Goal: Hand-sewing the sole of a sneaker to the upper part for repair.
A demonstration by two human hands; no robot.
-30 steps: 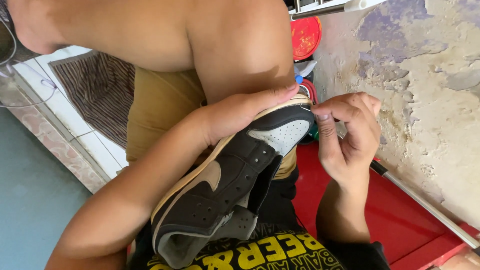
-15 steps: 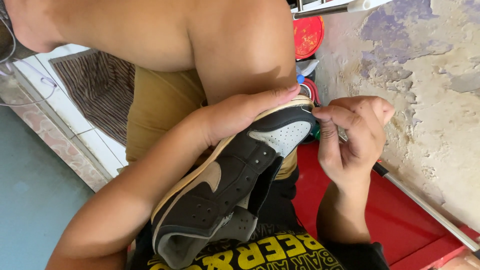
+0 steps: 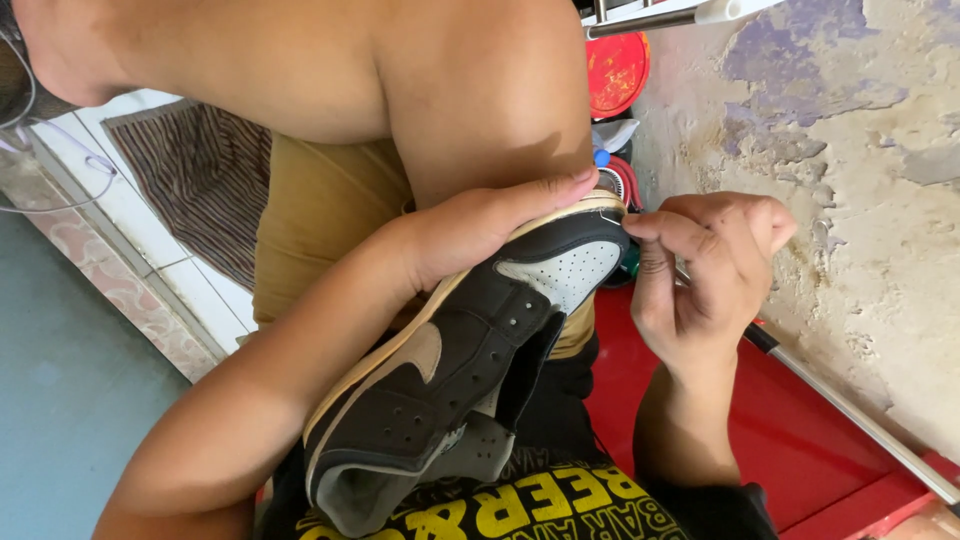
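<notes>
A dark brown and white sneaker [image 3: 450, 380] with a tan sole lies on my lap, toe pointing up and away. My left hand [image 3: 480, 225] wraps over the sole side near the toe and holds the shoe steady. My right hand [image 3: 705, 270] has its fingers pinched together at the toe tip, touching the edge of the sole; what it pinches is too small to make out. A bare knee and thigh [image 3: 440, 90] rise just behind the shoe.
A red surface [image 3: 790, 420] lies under my right forearm, with a metal rod [image 3: 850, 410] across it. A rough peeling wall [image 3: 850, 150] stands at the right. A red round lid [image 3: 618, 70] sits by the wall. White tiles and a striped mat [image 3: 200, 180] lie at the left.
My right hand has shifted slightly upward at the toe tip, fingers staying pinched. The left hand and the shoe have barely moved.
</notes>
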